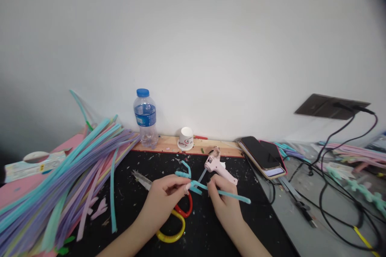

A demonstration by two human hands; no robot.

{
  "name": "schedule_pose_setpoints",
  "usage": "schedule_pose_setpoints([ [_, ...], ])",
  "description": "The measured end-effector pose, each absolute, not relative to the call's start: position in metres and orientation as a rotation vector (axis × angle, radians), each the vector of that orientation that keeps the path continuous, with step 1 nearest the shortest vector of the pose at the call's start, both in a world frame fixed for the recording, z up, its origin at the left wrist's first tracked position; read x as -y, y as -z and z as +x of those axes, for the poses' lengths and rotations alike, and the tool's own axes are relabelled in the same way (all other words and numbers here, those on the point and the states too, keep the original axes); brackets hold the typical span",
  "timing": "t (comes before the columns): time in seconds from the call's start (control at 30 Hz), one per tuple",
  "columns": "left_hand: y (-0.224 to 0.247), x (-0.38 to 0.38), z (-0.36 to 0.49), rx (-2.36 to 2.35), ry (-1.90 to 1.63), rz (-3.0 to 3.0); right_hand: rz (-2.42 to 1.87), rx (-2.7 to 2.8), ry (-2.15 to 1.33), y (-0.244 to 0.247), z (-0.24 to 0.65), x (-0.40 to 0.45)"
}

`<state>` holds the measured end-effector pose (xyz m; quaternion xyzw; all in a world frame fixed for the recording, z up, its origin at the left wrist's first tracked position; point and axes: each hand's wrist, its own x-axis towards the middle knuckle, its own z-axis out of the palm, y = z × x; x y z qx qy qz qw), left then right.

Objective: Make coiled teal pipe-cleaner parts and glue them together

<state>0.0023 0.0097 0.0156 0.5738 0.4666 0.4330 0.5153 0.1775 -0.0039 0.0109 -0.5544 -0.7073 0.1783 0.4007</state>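
Observation:
Between thumb and fingers, my left hand (pixel 167 194) pinches a bent and twisted turquoise pipe cleaner (pixel 238 197) near its knotted middle. My right hand (pixel 224 198) has its fingers closed on the long straight end, which sticks out to the right. A hooked piece of the same turquoise stem rises above the left fingertips. Scissors (pixel 171 233) with one yellow and one red handle lie under and beside my left hand, blades pointing up and left. Just behind my right hand rests a pale pink glue gun (pixel 219 168) on the black mat.
Many pastel pipe cleaners (pixel 90 168) are heaped at the left. A water bottle (pixel 145 118) and a paper cup (pixel 186 138) stand by the wall. Phones (pixel 262 153) lie at the right, near black cables (pixel 324 180) running from a wall socket (pixel 330 106).

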Motion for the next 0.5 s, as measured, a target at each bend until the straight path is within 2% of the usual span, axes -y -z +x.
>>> schedule_pose_setpoints([
  [0.5, -0.0135, -0.0113, 0.0028, -1.027, -1.047, 0.802, -1.312, 1.851, -0.582, -0.0096, 0.17, 0.0075],
])
